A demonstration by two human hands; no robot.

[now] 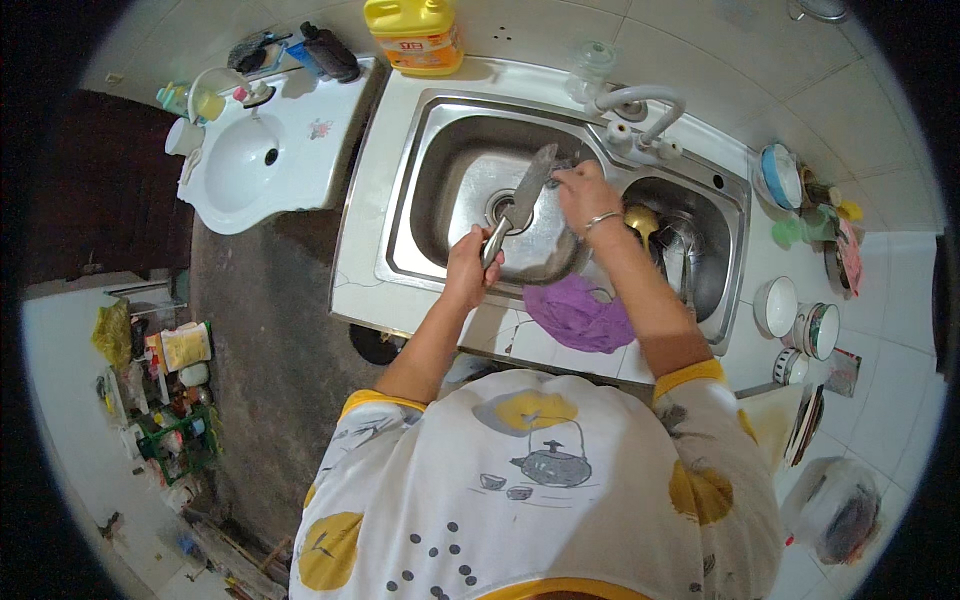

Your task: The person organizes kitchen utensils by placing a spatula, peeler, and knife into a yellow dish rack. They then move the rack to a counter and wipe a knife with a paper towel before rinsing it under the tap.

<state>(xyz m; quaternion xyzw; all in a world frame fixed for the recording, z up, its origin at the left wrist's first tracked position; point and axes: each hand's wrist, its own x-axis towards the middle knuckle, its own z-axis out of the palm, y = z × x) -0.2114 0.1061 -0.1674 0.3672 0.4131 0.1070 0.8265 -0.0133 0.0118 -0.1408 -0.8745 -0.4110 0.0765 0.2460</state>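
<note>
The left hand (pixel 468 268) is closed around the steel handle of a long grey kitchen knife (pixel 520 203), whose blade slants up and away from it over the left basin of the stainless-steel double sink (pixel 420 130). The right hand (pixel 585 192) sits just beyond the blade's tip with its fingers curled and pinched together; what they pinch is too small to tell, and a thin metal bangle circles the wrist.

Below both hands the left basin holds only its round drain and a wet floor, leaving open room around the knife. The right basin, just right of the right hand, holds a brass-coloured ladle (pixel 641 219) and some steel utensils whose number cannot be counted. A purple cloth (pixel 577 315) hangs over the sink's near edge between the two forearms. The curved grey tap (pixel 640 105) rises just beyond the right hand.

Far to the right of the right hand, three white bowls (pixel 776 305) stand on the counter. One yellow plastic jug (pixel 415 35) stands beyond the sink's far rim. Well left of the left hand is one white ceramic washbasin (pixel 250 160).
</note>
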